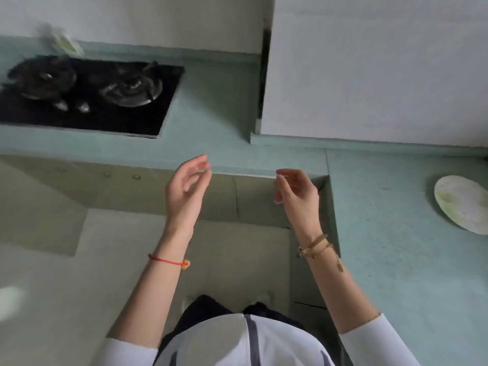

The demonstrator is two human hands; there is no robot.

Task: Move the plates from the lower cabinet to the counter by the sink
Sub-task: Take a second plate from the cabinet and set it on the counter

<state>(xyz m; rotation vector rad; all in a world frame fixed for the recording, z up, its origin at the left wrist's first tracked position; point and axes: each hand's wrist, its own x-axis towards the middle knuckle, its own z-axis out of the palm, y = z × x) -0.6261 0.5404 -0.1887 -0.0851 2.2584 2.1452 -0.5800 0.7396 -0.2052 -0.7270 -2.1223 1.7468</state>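
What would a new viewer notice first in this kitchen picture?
Two bare, empty hands, the left hand and the right hand, are raised in the centre before the green counter. A black gas stove sits upper left, and one pale plate lies on the counter at far right.

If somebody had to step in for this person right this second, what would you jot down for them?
Left hand: empty, fingers loosely open, raised in front of the lower cabinet doors.
Right hand: empty too, fingers curled, near the counter corner.
One plate already lies on the green counter at the right edge of view. No sink is in view.
The cabinet doors look closed; no other plates can be seen.
Left to do, most likely: open the cabinet, take out any remaining plates and set them by that one.
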